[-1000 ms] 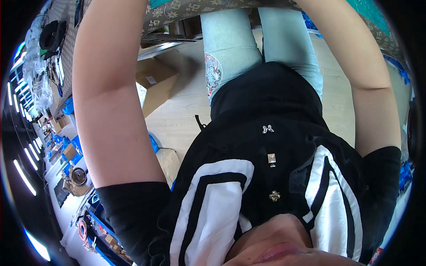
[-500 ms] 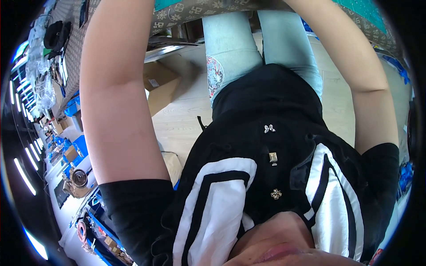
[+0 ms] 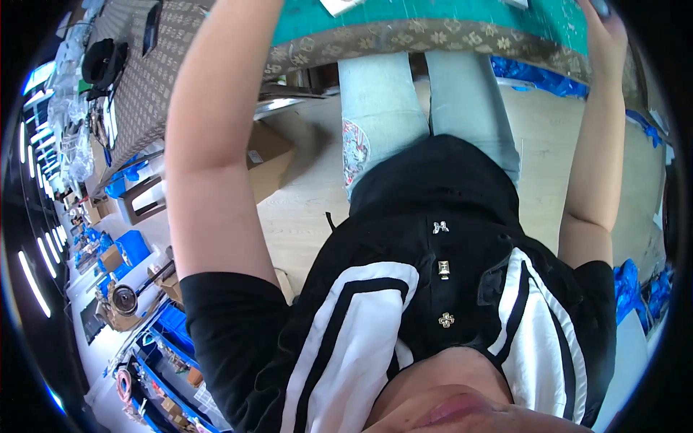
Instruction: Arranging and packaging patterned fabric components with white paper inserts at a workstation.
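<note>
My left forearm reaches up over the table edge, and its hand lies beyond the top of the picture. At the upper right my right hand is only partly in view, above the right end of the green mat. A small dark grey thing shows at its fingers, too cut off to name. The fingers' grip cannot be made out. The green mat covers the table top. A white flat piece lies on it, and another small white piece shows at the top edge.
A patterned brown cloth hangs along the table's front edge. A cardboard box stands on the floor beside my legs. On the left are a black bundle and a dark phone-like slab. Blue plastic lies under the table.
More of the green mat and table edge has come into view. My right forearm has swung upright, bringing part of its hand into the picture. My left arm has shifted right in view.
</note>
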Demonstrator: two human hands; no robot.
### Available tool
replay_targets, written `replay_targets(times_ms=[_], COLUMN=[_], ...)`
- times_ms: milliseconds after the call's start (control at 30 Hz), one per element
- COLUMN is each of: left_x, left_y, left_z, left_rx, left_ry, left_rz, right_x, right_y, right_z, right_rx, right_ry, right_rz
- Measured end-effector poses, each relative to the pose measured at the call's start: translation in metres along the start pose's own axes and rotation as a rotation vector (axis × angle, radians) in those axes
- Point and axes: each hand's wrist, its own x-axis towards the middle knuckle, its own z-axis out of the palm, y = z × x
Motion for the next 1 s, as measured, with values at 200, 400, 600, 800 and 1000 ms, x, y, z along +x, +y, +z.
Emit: replay_targets(times_ms=[200,400,600,800,1000], left_x=[0.006,-0.033,-0.024,-0.015,-0.028], left_y=[0.011,0.051,0.073,0.050,0.045], left_z=[0.036,0.037,0.040,0.037,0.022], left_rx=[-0.041,-0.141,0.010,-0.044,-0.153], left_ry=[0.098,0.181,0.301,0.314,0.297], left_rz=[-0.072,-0.176,-0.286,-0.220,-0.200], right_x=[-0.013,-0.029,-0.029,-0.020,-0.018], right_y=[0.091,0.127,0.116,0.109,0.100], right_z=[-0.098,-0.089,-0.072,-0.073,-0.060], right_rx=[-0.682,-0.818,-1.082,-1.001,-1.071], right_ry=[0.020,-0.009,-0.009,0.037,0.025], right_rz=[0.025,-0.054,-0.232,-0.209,-0.259])
